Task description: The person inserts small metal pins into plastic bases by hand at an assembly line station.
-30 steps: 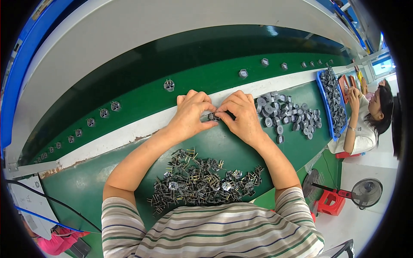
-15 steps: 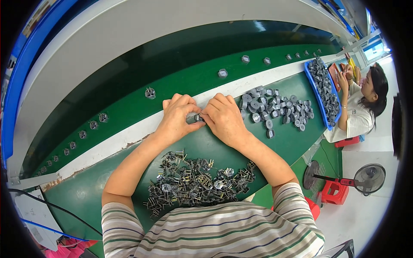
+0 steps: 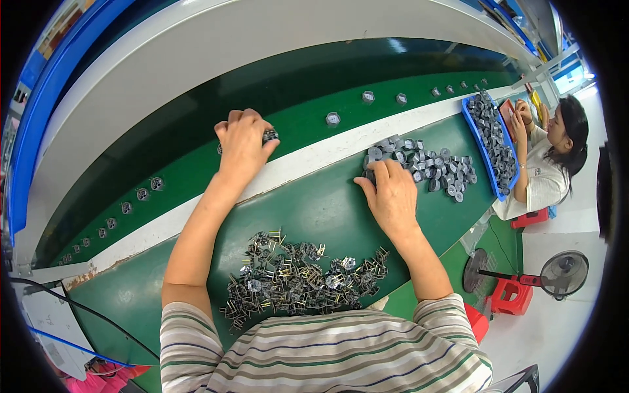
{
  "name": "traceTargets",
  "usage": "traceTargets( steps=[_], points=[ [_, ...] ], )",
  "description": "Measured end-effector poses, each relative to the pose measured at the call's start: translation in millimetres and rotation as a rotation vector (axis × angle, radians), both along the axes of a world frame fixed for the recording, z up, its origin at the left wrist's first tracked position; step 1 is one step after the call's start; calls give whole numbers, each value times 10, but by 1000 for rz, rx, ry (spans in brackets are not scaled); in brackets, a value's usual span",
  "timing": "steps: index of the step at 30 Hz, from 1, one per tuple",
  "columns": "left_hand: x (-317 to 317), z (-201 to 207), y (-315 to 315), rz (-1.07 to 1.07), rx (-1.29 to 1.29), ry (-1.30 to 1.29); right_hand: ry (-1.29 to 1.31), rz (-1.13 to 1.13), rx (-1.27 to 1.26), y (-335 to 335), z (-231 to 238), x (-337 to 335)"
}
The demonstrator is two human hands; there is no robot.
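**A:** How much room do you have up there? Your left hand is stretched to the upper middle of the frame, over the dark green belt, past the white strip that runs diagonally from lower left to upper right.

**B:** Plenty. The belt around that hand is mostly bare, with just a sparse line of small round parts spaced well apart along it. Behind the belt there's a broad white rail, then a blue edge at the far left.

**A:** And the grip?

**B:** Your left fingers are curled shut on a small dark round part, which pokes out on the right side of the hand, just above the belt surface. Can't tell if it's touching the belt.

**A:** Right hand?

**B:** Your right hand lies flat at centre right on the green table, fingertips reaching into the near edge of the pile of grey round caps. Fingers are loosely together, touching the caps; can't tell if they've pinched one.

**A:** Textures?

**B:** Caps look like matte grey discs. The heap near your chest, lower centre, is spiky pinned components, dark bodies with brassy legs. A blue tray of more grey parts sits at the upper right, beside another person.
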State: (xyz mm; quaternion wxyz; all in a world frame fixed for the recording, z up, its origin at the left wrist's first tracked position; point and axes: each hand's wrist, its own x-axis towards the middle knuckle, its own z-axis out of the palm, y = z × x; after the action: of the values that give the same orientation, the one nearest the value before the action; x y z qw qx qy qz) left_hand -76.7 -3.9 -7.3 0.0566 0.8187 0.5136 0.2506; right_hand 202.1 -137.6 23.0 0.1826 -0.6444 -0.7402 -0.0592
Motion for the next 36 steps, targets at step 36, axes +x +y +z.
traceTargets(
  steps=[36],
  points=[
    [297, -26, -538, -887, -186, -414, 619, 243, -156, 116, -247, -104]
  ],
)
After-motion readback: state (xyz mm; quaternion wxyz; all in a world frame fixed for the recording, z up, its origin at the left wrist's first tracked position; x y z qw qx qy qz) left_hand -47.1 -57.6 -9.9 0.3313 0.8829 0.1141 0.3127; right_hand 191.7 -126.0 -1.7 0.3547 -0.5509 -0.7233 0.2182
